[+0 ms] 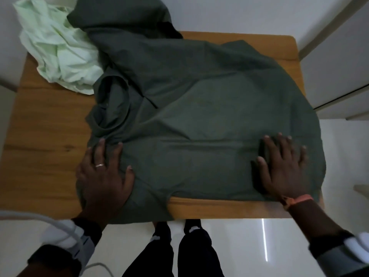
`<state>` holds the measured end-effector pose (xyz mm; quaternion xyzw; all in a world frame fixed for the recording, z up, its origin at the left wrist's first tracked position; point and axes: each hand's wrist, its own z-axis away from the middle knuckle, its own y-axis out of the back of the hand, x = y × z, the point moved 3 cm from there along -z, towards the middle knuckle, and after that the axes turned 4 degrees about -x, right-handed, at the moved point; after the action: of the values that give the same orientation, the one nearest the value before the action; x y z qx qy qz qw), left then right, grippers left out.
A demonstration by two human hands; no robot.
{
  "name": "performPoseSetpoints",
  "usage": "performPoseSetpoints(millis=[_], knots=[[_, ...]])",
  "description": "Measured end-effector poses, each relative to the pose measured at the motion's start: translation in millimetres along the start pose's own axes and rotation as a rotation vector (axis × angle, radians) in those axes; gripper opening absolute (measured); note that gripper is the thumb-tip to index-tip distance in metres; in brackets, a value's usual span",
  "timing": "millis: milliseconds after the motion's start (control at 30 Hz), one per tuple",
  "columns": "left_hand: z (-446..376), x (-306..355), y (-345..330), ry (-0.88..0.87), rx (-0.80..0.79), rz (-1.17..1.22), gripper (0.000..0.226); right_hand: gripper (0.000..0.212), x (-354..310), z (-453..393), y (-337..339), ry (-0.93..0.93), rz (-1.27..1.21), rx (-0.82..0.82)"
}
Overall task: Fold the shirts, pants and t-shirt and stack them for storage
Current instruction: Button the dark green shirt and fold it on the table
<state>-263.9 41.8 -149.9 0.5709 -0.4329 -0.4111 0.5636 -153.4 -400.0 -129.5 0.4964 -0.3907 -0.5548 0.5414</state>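
Note:
A dark green t-shirt (199, 108) lies spread over most of the wooden table (46, 124), its neck opening toward the left and part of it hanging over the front edge. My left hand (103, 174) rests flat on the shirt near the collar side, fingers apart. On the shirt's right part my right hand (283, 168) also presses flat with spread fingers. A crumpled light green garment (58, 48) sits at the table's back left corner, partly under more dark green cloth (119, 15) bunched at the back.
The table's front edge (229, 208) is close to my legs and feet below. A white cable (65, 228) crosses my left forearm. White cabinet doors (339, 62) stand to the right, and the floor is pale and glossy.

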Motion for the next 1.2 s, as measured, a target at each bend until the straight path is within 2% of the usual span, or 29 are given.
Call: performPoseSetpoints(millis=[67, 233, 367, 467, 567, 633, 733, 800, 867, 933, 1067, 1133, 1200], knots=[[6, -4, -8, -0.059, -0.055, -0.061, 0.07, 0.072, -17, -3, -17, 0.018, 0.021, -0.02], [38, -32, -7, 0.018, -0.221, -0.035, 0.083, 0.083, 9, 3, -28, -0.011, 0.09, -0.07], [59, -38, 3, 0.048, -0.156, 0.052, 0.085, 0.08, 26, 27, -12, -0.007, 0.063, -0.055], [85, -37, 14, -0.23, -0.06, 0.11, 0.077, 0.08, 21, 64, -4, 0.218, -0.017, -0.021], [118, -31, 11, -0.428, -0.147, 0.138, 0.068, 0.064, 27, 101, -14, 0.329, -0.039, -0.019], [127, -35, 0, -0.423, -0.167, 0.101, 0.06, 0.047, 38, 114, -20, 0.297, -0.04, 0.015], [115, -47, -2, -0.39, -0.073, 0.091, 0.033, 0.029, 53, 121, -22, 0.268, 0.058, 0.069], [104, -51, 1, -0.428, -0.036, 0.137, 0.023, 0.029, 59, 118, -21, 0.278, 0.097, 0.074], [100, -44, 7, -0.513, -0.07, 0.176, 0.018, 0.03, 66, 111, -16, 0.278, 0.114, 0.067], [97, -44, 19, -0.573, -0.101, 0.202, 0.015, 0.026, 65, 105, -7, 0.279, 0.111, 0.058], [98, -52, 32, -0.557, -0.099, 0.271, 0.016, 0.022, 76, 114, 9, 0.318, 0.128, 0.081], [106, -52, 31, -0.571, -0.161, 0.293, 0.02, 0.031, 95, 124, 4, 0.316, 0.126, 0.068], [108, -54, 31, -0.551, -0.264, 0.338, 0.037, 0.043, 105, 126, -3, 0.302, 0.093, 0.019]])
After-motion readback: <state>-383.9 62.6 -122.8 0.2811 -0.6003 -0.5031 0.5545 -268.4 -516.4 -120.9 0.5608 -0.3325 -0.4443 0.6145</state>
